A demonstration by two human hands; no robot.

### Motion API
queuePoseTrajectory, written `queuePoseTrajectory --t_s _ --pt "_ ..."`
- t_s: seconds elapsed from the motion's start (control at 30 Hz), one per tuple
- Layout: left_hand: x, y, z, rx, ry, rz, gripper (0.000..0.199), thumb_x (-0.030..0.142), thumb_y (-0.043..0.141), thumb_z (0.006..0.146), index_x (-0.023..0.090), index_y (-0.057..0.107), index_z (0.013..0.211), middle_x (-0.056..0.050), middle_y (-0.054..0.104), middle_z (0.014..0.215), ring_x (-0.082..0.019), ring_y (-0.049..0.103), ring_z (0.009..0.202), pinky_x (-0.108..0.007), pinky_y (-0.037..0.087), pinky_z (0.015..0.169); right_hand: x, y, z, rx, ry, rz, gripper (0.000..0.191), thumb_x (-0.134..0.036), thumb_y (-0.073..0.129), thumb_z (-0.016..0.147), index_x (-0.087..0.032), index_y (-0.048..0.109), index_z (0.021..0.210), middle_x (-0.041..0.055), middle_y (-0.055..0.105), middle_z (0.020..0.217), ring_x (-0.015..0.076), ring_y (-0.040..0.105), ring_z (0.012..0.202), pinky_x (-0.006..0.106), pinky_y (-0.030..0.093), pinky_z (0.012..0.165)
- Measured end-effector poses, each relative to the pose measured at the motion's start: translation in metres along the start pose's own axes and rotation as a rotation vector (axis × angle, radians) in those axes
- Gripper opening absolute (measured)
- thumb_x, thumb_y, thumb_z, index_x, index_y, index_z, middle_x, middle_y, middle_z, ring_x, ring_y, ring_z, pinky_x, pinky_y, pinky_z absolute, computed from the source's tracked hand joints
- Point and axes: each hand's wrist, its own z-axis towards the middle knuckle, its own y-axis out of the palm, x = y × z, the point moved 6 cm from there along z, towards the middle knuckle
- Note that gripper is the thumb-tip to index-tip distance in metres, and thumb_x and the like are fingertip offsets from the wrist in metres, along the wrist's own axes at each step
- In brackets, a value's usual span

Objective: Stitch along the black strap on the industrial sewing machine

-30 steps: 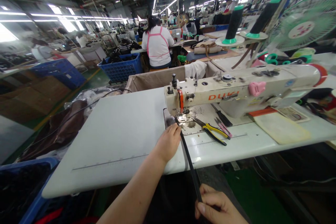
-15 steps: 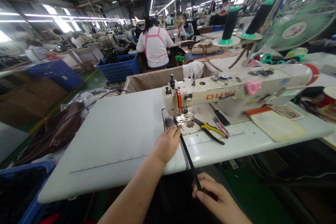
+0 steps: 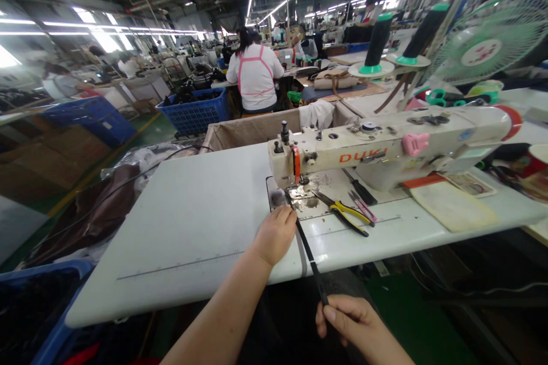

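left hand (image 3: pixel 276 235) lies with its fingers bunched close together on the white tabletop (image 3: pixel 192 205), the tips against a narrow, flat black strip (image 3: pixel 305 239). i cannot tell whether the thumb, hidden from me, pinches it. right hand (image 3: pixel 349 316) hangs low, past the front edge, thumb and fingers narrowed on the strip's nearer part. the strip runs from beside the metal presser foot (image 3: pixel 299 194) of the off-white sewing machine (image 3: pixel 325 151), past the left fingertips and over the table edge to the right hand.

from my remote seat i notice one change over the last second: the strip showed as one unbroken dark line, and now a small pale mark crosses it close to the table edge, with the line bending slightly there. i can't tell a glint from a join or a gap. the left hand has hardly moved. i judge that the strip is being steadied at the foot, perhaps under a little less tension than before.

for writing, i read what looks like "duki" in orange along the machine's arm, its end partly behind a metal lever. the round blue emblem (image 3: pixel 464 134) further right is too small to make out, and i can't read any figures on the thin dark ruler scale (image 3: pixel 180 265) printed on the tabletop.
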Motion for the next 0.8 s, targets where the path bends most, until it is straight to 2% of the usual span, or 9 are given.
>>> queuePoseTrajectory --t_s 0.1,0.23,0.37,0.47,0.8 --pt "0.000 0.000 0.001 -0.010 0.003 0.001 0.021 0.011 0.051 0.101 0.015 0.066 0.115 -0.016 0.071 0.121 -0.028 0.069 0.118 -0.046 0.055 0.112 0.001 -0.002 -0.004 -0.023 -0.077 -0.076 0.058 -0.071 0.061 0.096 -0.020 0.080 0.076 0.0036 0.066 0.071 0.0135 0.050 0.061 0.027 0.040 0.058" --pt "0.000 -0.001 0.001 -0.023 -0.004 0.009 0.020 0.012 0.051 0.101 0.017 0.066 0.114 -0.015 0.071 0.122 -0.028 0.069 0.118 -0.045 0.057 0.111 -0.010 -0.003 -0.008 -0.016 -0.150 -0.135 0.057 -0.070 0.060 0.097 -0.021 0.082 0.075 0.0031 0.060 0.070 0.0158 0.053 0.065 0.030 0.045 0.068" --pt "0.000 -0.002 0.001 -0.016 -0.005 0.013 0.019 0.011 0.052 0.100 0.016 0.067 0.111 -0.016 0.070 0.123 -0.028 0.069 0.117 -0.045 0.056 0.111 -0.024 0.000 -0.011 -0.034 -0.143 -0.148 0.057 -0.070 0.060 0.097 -0.022 0.082 0.077 0.0031 0.059 0.071 0.0171 0.054 0.068 0.033 0.047 0.076" --pt "0.001 -0.002 0.001 -0.010 0.010 0.021 0.018 0.011 0.053 0.100 0.014 0.067 0.110 -0.016 0.070 0.122 -0.028 0.069 0.116 -0.045 0.056 0.111 -0.028 0.000 -0.011 -0.045 -0.150 -0.145 0.057 -0.070 0.060 0.097 -0.021 0.082 0.077 0.0034 0.060 0.072 0.0170 0.054 0.069 0.033 0.047 0.077" --pt "0.001 -0.003 0.000 0.020 0.028 0.015 0.017 0.012 0.055 0.101 0.012 0.067 0.113 -0.016 0.071 0.118 -0.028 0.069 0.114 -0.042 0.057 0.108 -0.008 -0.003 -0.010 -0.038 -0.176 -0.119 0.047 -0.060 0.063 0.101 -0.022 0.084 0.081 0.0038 0.064 0.077 0.0168 0.057 0.071 0.033 0.045 0.077"
